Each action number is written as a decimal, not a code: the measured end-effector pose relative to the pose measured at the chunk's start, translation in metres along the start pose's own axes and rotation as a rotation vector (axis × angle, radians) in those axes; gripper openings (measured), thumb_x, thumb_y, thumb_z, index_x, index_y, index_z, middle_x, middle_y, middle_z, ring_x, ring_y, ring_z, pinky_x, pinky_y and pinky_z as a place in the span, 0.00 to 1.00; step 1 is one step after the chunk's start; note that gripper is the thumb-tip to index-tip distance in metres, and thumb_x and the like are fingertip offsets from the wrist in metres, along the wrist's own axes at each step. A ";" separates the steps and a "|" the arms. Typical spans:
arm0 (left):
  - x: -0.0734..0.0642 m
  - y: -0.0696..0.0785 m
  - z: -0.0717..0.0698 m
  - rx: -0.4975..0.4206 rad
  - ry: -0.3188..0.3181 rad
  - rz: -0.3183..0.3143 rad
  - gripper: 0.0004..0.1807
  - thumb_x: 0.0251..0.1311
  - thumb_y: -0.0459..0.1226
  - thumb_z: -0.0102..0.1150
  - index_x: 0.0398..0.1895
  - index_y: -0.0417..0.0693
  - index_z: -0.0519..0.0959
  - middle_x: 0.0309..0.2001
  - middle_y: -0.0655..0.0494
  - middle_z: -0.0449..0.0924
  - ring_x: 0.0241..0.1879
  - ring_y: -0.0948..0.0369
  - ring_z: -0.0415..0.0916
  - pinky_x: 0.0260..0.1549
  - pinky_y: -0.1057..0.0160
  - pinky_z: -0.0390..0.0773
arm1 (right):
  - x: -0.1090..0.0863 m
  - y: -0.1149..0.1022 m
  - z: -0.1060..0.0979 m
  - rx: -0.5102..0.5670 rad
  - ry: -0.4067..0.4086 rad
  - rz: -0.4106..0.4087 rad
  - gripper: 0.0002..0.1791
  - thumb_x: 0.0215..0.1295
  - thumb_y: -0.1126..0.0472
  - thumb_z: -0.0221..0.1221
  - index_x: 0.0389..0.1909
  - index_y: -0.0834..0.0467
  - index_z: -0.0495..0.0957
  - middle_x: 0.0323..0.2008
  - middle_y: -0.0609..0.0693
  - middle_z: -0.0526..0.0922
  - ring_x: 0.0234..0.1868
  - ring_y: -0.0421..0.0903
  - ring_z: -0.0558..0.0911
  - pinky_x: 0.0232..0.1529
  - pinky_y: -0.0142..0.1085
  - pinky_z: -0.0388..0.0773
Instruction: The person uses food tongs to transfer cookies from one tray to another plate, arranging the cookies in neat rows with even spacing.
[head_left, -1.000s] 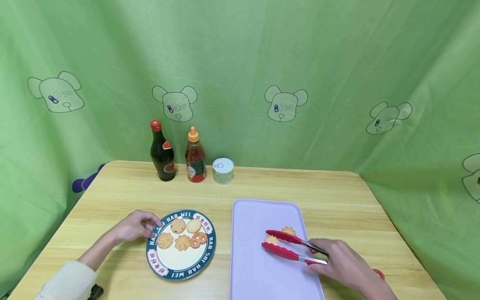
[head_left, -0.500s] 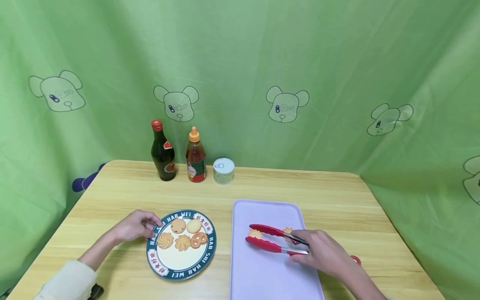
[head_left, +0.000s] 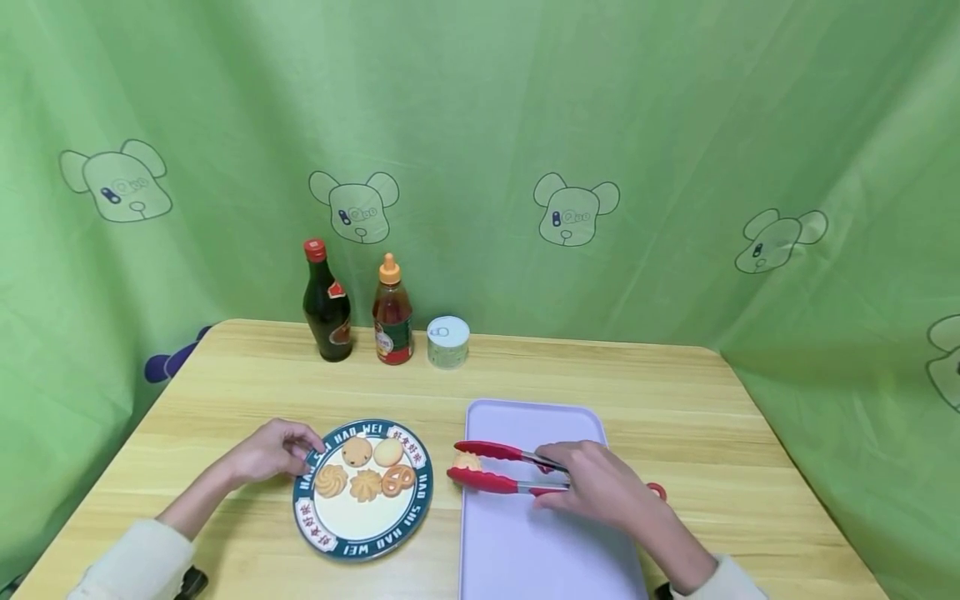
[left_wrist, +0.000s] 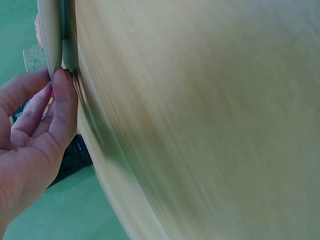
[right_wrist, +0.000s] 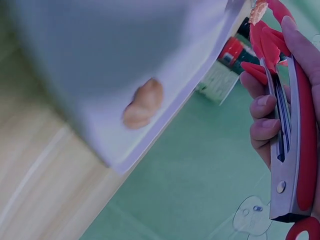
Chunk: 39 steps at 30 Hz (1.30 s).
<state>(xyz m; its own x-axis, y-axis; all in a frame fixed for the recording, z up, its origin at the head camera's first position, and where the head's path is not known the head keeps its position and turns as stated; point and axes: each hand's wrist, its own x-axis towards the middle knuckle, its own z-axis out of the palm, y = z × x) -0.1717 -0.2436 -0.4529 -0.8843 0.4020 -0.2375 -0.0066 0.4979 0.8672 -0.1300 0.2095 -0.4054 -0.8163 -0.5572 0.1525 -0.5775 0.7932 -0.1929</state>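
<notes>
My left hand (head_left: 273,452) pinches the rim of a round plate (head_left: 362,525) with a dark teal border; in the left wrist view, thumb and fingers (left_wrist: 62,100) meet at its edge. Several cookies (head_left: 365,485) lie on the plate, one pretzel-shaped (head_left: 398,480). My right hand (head_left: 596,485) grips red-tipped metal tongs (head_left: 487,481). Between the tong tips is a ridged cookie (head_left: 467,462), above the left edge of a lilac tray (head_left: 547,554). Another cookie (right_wrist: 144,104) lies on the tray in the right wrist view; my right hand hides it in the head view.
Along the back of the wooden table (head_left: 600,367) stand a dark bottle (head_left: 327,312) with a red cap, a sauce bottle (head_left: 392,321) with an orange nozzle, and a can (head_left: 447,342). A green curtain (head_left: 465,100) hangs behind.
My right hand has carried the tongs and the cookie leftward, from over the tray's right half to its left edge. My left hand and the plate have stayed in place.
</notes>
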 end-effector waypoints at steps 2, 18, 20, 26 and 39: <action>0.000 0.000 0.000 0.004 0.001 -0.001 0.18 0.45 0.24 0.61 0.44 0.33 0.77 0.40 0.45 0.80 0.35 0.57 0.76 0.32 0.64 0.81 | 0.006 -0.005 0.002 0.002 0.009 -0.020 0.30 0.41 0.44 0.72 0.44 0.57 0.81 0.35 0.46 0.86 0.32 0.38 0.80 0.36 0.35 0.82; 0.000 0.002 0.001 0.013 0.004 -0.017 0.18 0.45 0.24 0.60 0.44 0.33 0.78 0.39 0.46 0.80 0.34 0.57 0.76 0.32 0.63 0.80 | 0.053 -0.053 0.015 0.040 -0.064 -0.114 0.31 0.44 0.44 0.71 0.47 0.57 0.81 0.40 0.48 0.86 0.37 0.41 0.83 0.42 0.36 0.82; 0.000 0.002 0.000 0.013 0.005 -0.021 0.18 0.46 0.24 0.60 0.44 0.33 0.78 0.39 0.46 0.80 0.34 0.57 0.76 0.31 0.64 0.80 | 0.058 -0.060 0.017 0.047 -0.091 -0.115 0.31 0.45 0.43 0.70 0.48 0.57 0.81 0.41 0.48 0.86 0.38 0.41 0.83 0.43 0.36 0.82; -0.001 0.001 0.001 0.010 0.008 -0.028 0.17 0.46 0.24 0.61 0.44 0.34 0.78 0.39 0.46 0.80 0.33 0.58 0.75 0.30 0.64 0.80 | 0.072 -0.083 0.020 0.037 -0.161 -0.129 0.31 0.47 0.42 0.69 0.49 0.55 0.80 0.43 0.47 0.86 0.38 0.38 0.82 0.43 0.32 0.81; 0.002 0.002 -0.001 0.026 0.002 -0.002 0.17 0.45 0.24 0.61 0.43 0.34 0.78 0.38 0.47 0.81 0.33 0.58 0.75 0.31 0.64 0.80 | 0.082 -0.104 0.034 0.009 -0.212 -0.194 0.33 0.47 0.37 0.67 0.51 0.53 0.78 0.44 0.45 0.85 0.35 0.33 0.79 0.42 0.28 0.80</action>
<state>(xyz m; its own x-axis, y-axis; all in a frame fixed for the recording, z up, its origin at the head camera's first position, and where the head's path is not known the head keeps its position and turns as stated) -0.1738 -0.2428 -0.4511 -0.8851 0.3997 -0.2384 0.0038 0.5185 0.8551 -0.1373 0.0730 -0.4061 -0.6742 -0.7383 -0.0188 -0.7228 0.6648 -0.1889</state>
